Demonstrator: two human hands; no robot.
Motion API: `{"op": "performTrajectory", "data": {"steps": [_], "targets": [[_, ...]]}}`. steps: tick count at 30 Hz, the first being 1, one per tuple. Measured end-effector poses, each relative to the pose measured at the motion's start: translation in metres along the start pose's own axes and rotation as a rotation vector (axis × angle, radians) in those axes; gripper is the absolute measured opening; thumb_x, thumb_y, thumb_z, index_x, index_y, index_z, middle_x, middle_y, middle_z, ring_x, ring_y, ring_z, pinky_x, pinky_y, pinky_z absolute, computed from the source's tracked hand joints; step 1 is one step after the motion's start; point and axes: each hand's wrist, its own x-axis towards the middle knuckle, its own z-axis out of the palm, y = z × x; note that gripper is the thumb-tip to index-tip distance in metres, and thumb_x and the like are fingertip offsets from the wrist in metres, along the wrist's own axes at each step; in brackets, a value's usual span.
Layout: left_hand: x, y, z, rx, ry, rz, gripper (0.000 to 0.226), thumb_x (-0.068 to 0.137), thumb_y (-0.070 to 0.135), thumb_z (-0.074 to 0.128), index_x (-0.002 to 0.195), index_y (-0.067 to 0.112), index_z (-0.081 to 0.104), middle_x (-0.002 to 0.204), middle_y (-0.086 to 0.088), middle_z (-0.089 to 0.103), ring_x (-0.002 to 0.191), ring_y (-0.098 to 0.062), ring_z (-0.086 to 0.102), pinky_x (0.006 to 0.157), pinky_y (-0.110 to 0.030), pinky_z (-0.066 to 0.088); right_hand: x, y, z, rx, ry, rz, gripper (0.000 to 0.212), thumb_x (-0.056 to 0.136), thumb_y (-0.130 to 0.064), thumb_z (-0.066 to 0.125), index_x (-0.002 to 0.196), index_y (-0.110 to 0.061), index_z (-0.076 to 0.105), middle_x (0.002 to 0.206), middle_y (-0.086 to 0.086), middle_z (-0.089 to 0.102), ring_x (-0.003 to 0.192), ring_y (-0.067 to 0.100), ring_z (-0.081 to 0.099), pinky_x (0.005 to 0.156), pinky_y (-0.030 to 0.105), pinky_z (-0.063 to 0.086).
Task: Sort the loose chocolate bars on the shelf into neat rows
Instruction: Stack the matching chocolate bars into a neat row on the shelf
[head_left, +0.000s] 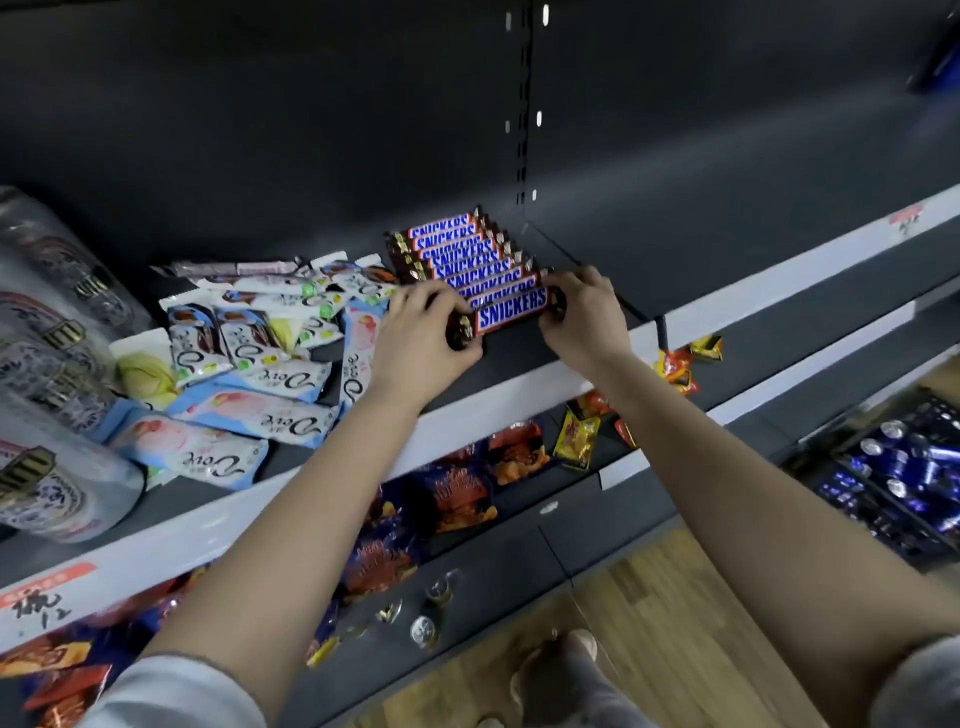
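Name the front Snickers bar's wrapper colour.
The front Snickers bar is dark brown, blue-and-white logo; head view.

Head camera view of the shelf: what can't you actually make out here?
All in the head view:
Front Snickers bar: both ends covered by the left hand and right hand gripping it.
Snickers row behind: each bar overlapped by the next; count uncertain.
Dove packs: lower ones buried in the pile; small print unreadable.
Wrapped bundles at left: blurred, cut off by the frame edge.

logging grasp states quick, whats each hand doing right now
Left hand: grips the left end of the front Snickers bar.
Right hand: pinches the same bar's right end.
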Motion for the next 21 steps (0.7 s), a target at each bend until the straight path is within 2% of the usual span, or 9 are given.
{"op": "performTrajectory", "data": {"steps": [5, 9, 13, 17, 21], "targets": [[0.001, -0.002, -0.001, 0.015, -0.014, -0.005, 0.037, 0.077, 0.036, 0.066, 0.11, 0.021, 0.058, 0.126, 0.001, 0.05, 0.123, -0.022, 0.036, 0.098, -0.034, 0.032, 0.0, -0.009, -0.003, -0.055, -0.03, 0.018, 0.047, 0.088, -0.017, 0.052, 0.134, -0.017, 0.043, 0.133, 0.007, 0.039, 0.125, 0.026, 0.033, 0.093, 0.035, 0.042], [0.002, -0.001, -0.001, 0.012, -0.005, 0.002, 0.039, 0.078, 0.038, 0.065, 0.111, 0.02, 0.058, 0.125, 0.0, 0.05, 0.122, -0.023, 0.037, 0.098, -0.035, 0.034, -0.001, -0.009, 0.0, -0.076, -0.012, -0.014, 0.047, 0.086, -0.015, 0.052, 0.133, -0.017, 0.044, 0.13, 0.008, 0.039, 0.122, 0.027, 0.033, 0.094, 0.035, 0.043], [0.002, 0.0, -0.005, -0.027, 0.038, 0.017, 0.037, 0.082, 0.039, 0.061, 0.113, 0.019, 0.058, 0.125, 0.0, 0.051, 0.12, -0.024, 0.038, 0.098, -0.037, 0.037, -0.001, -0.012, 0.0, 0.014, 0.104, -0.073, 0.05, 0.08, -0.009, 0.053, 0.129, -0.014, 0.047, 0.128, 0.01, 0.044, 0.12, 0.03, 0.037, 0.101, 0.041, 0.037], [0.006, 0.0, -0.019, -0.089, 0.103, -0.052, 0.035, 0.085, 0.035, 0.056, 0.115, 0.016, 0.057, 0.125, -0.003, 0.051, 0.118, -0.026, 0.04, 0.098, -0.035, 0.037, 0.002, -0.04, 0.003, 0.126, 0.254, -0.144, 0.047, 0.075, -0.002, 0.05, 0.122, -0.007, 0.052, 0.124, 0.015, 0.047, 0.115, 0.033, 0.041, 0.099, 0.04, 0.037], [0.0, -0.018, -0.049, -0.009, 0.177, -0.124, 0.04, 0.08, 0.036, 0.047, 0.112, 0.015, 0.059, 0.121, -0.005, 0.054, 0.112, -0.029, 0.044, 0.095, -0.034, 0.035, 0.009, -0.091, 0.018, 0.23, 0.202, -0.277, 0.045, 0.076, -0.002, 0.049, 0.121, -0.007, 0.053, 0.127, 0.015, 0.046, 0.117, 0.031, 0.041, 0.099, 0.036, 0.037]]}}
